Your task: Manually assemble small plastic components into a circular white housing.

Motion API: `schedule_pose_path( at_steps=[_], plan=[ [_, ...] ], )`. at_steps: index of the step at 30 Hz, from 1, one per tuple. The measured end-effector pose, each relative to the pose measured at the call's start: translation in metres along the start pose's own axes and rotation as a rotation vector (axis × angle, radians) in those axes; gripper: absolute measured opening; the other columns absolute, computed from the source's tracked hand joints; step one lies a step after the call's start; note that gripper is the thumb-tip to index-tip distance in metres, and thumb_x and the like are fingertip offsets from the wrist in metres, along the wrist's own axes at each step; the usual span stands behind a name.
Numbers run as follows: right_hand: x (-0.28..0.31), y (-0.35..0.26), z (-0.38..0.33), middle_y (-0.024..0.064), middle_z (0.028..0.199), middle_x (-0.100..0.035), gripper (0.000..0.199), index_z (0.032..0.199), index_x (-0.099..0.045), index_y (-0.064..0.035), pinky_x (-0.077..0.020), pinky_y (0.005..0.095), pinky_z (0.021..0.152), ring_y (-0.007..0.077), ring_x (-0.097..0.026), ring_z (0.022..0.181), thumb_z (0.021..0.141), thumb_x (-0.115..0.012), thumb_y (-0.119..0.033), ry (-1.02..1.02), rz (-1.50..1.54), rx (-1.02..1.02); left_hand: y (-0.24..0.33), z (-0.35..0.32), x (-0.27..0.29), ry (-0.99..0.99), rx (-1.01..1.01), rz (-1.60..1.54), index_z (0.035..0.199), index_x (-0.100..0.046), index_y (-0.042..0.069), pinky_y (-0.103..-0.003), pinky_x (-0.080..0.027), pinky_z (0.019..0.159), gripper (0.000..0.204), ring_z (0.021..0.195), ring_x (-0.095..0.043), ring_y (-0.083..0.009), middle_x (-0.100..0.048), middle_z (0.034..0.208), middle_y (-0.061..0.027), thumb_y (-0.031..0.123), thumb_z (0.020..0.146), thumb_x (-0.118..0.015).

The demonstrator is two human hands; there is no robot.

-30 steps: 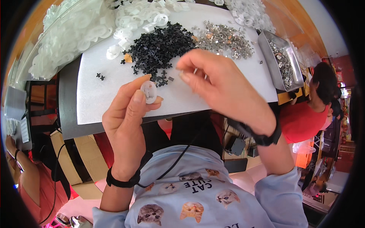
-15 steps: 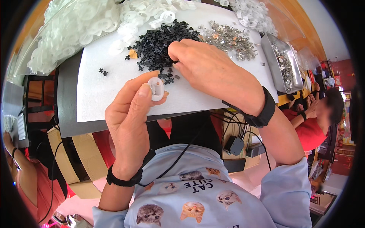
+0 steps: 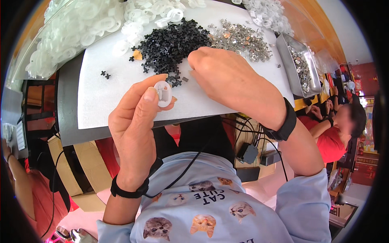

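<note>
Between the thumb and fingers of my left hand is a small round piece of translucent white plastic, tilted with its slotted face showing. My right hand hovers over the white sheet, palm down, at the right edge of a heap of small black cross-shaped pieces. Its fingers are curled together and their tips are mostly hidden, so anything pinched there cannot be made out. A heap of small silvery metal parts lies beyond that hand.
Translucent plastic pieces fill a clear bag at far left, and more lie at the back. On the right stands a metal tray of small parts. Cables hang below the table edge. Another person sits at right.
My right hand has drawn back from the black heap, a little to the right and nearer to me. The left hand keeps its hold on the round plastic piece; the view has shifted slightly.
</note>
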State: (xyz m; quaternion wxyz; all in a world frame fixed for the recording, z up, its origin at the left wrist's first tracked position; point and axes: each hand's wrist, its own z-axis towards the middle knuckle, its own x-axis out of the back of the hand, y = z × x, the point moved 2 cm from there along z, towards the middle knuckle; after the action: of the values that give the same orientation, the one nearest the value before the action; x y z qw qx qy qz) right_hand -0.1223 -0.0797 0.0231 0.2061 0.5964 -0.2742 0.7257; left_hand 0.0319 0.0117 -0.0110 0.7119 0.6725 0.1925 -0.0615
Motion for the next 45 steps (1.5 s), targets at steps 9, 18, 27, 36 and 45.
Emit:
schedule_pose_path(
  at_steps=[9, 18, 27, 36, 45],
  plan=[
    [-0.005, 0.004, -0.008, 0.0186, 0.081, -0.060, 0.012, 0.084, -0.058, 0.0039, -0.0509, 0.0439, 0.063, 0.0378, -0.062, 0.072, 0.074, -0.054, 0.002, 0.079, 0.094, -0.017, -0.001, -0.002, 0.000, 0.001, 0.025, -0.020, 0.114, -0.057, -0.009, -0.027, -0.054, 0.076, 0.033, 0.084, -0.065, -0.0154, -0.064, 0.099, -0.0139, 0.017, 0.097, -0.046],
    [-0.001, 0.003, -0.012, 0.0216, 0.077, -0.062, 0.008, 0.079, -0.059, 0.0044, -0.0512, 0.0432, 0.064, 0.0374, -0.062, 0.073, 0.072, -0.055, 0.002, 0.002, 0.061, -0.043, 0.013, -0.006, -0.012, -0.006, 0.081, -0.148, 0.111, -0.055, -0.008, -0.024, -0.050, 0.065, 0.032, 0.071, -0.061, -0.0130, -0.063, 0.089, -0.0124, 0.018, 0.098, -0.043],
    [-0.006, 0.003, -0.027, 0.0180, 0.084, -0.055, 0.009, 0.089, -0.053, 0.0023, -0.0459, 0.0421, 0.069, 0.0384, -0.057, 0.080, 0.087, -0.054, -0.007, 0.004, 0.220, -0.136, -0.001, -0.002, -0.012, -0.036, 0.138, -0.220, 0.110, -0.055, -0.009, -0.023, -0.048, 0.060, 0.033, 0.067, -0.057, -0.0110, -0.062, 0.087, -0.0127, 0.020, 0.099, -0.042],
    [0.001, 0.008, -0.020, 0.0171, 0.074, -0.058, 0.005, 0.079, -0.056, 0.0034, -0.0468, 0.0406, 0.057, 0.0338, -0.060, 0.066, 0.080, -0.057, -0.001, 0.170, 0.427, -0.111, -0.004, -0.002, -0.011, -0.018, 0.174, -0.195, 0.105, -0.058, -0.008, -0.021, -0.046, 0.055, 0.036, 0.061, -0.056, -0.0100, -0.063, 0.082, -0.0121, 0.024, 0.099, -0.043],
    [0.021, -0.004, -0.026, -0.0061, 0.070, -0.051, 0.015, 0.086, -0.060, -0.0016, -0.0352, 0.0181, 0.049, 0.0001, -0.043, 0.059, 0.090, -0.061, -0.016, -0.122, 1.143, -0.343, -0.005, -0.005, -0.020, -0.007, 0.322, -0.234, 0.092, -0.064, -0.006, -0.021, -0.038, 0.037, 0.041, 0.042, -0.049, -0.0097, -0.059, 0.065, -0.0085, 0.031, 0.098, -0.047]
  ],
)
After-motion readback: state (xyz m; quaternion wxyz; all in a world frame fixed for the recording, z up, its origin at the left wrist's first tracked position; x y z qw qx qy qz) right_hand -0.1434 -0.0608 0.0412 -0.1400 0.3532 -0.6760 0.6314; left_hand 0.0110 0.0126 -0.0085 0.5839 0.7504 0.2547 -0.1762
